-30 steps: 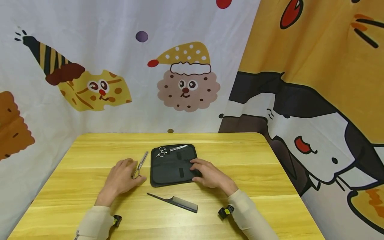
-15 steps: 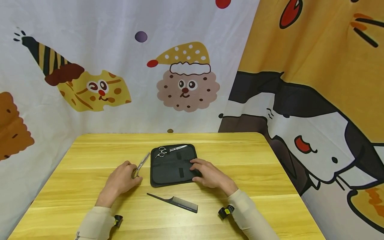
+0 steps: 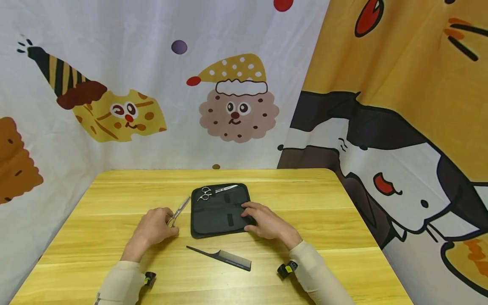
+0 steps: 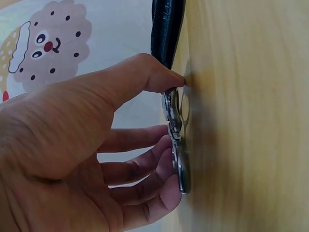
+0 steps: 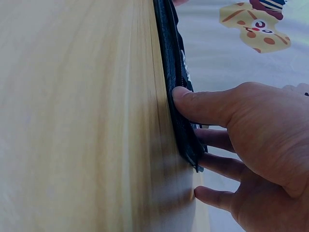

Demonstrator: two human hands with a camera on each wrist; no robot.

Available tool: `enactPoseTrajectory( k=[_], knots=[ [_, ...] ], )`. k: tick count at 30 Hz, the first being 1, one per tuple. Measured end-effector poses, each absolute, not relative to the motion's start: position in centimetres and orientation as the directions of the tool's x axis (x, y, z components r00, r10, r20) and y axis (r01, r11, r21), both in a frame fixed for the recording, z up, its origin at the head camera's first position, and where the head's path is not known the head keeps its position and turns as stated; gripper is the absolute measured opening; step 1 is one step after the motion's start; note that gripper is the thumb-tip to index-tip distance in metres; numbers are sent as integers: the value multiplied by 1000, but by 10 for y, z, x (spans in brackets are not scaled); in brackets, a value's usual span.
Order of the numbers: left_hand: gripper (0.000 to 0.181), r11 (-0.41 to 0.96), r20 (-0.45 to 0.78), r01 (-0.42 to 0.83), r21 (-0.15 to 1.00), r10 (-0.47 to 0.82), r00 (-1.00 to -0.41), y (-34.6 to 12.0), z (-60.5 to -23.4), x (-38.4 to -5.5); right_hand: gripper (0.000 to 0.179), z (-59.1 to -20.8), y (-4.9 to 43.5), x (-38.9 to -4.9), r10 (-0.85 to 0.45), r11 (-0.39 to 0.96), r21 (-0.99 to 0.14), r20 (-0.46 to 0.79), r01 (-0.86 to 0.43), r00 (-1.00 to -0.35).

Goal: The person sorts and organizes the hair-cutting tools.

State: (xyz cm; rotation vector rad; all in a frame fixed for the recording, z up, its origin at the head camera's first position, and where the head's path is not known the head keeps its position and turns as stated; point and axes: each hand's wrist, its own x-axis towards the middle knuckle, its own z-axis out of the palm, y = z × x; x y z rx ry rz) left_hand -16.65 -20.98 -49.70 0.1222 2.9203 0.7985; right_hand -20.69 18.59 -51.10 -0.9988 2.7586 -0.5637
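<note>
Silver hairdressing scissors [image 3: 181,206] lie left of a black zip case [image 3: 209,218], their blades angled toward its left edge. My left hand [image 3: 152,225] holds them by the finger rings, close over the tabletop. In the left wrist view, my thumb is at one end of the scissors [image 4: 183,169] and several fingertips touch along the rings. My right hand [image 3: 267,221] grips the case's right edge. Its thumb meets the zipped side of the case [image 5: 168,63] in the right wrist view, with fingers over the other face. A second pair of scissors [image 3: 205,193] sits across the case's upper part.
A black tail comb [image 3: 234,259] lies in front of the case, between both forearms. All of it is on a yellow wood-grain table [image 3: 312,190]. A cartoon-printed curtain [image 3: 145,38] hangs behind the far edge and along the right.
My left hand has drawn slightly back toward me, and the scissors in it have tilted a little, their tips shifting right. The right hand, case and comb have stayed put.
</note>
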Motion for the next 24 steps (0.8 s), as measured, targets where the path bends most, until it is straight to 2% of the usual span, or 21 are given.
enactPoseTrajectory(
  k=[3, 5, 24],
  knots=[
    [52, 843, -121, -4, 538, 73, -990, -210, -497, -167, 41, -511, 186, -207, -646, 704, -396, -15, -589, -763],
    [53, 834, -141, -31, 551, 56, -988, -210, -497, -168, 41, -511, 186, -207, -649, 701, -397, -13, -592, -760],
    [42, 825, -149, -57, 562, 33, -988, -211, -498, -166, 40, -511, 185, -207, -651, 701, -394, -10, -595, -759]
  ],
)
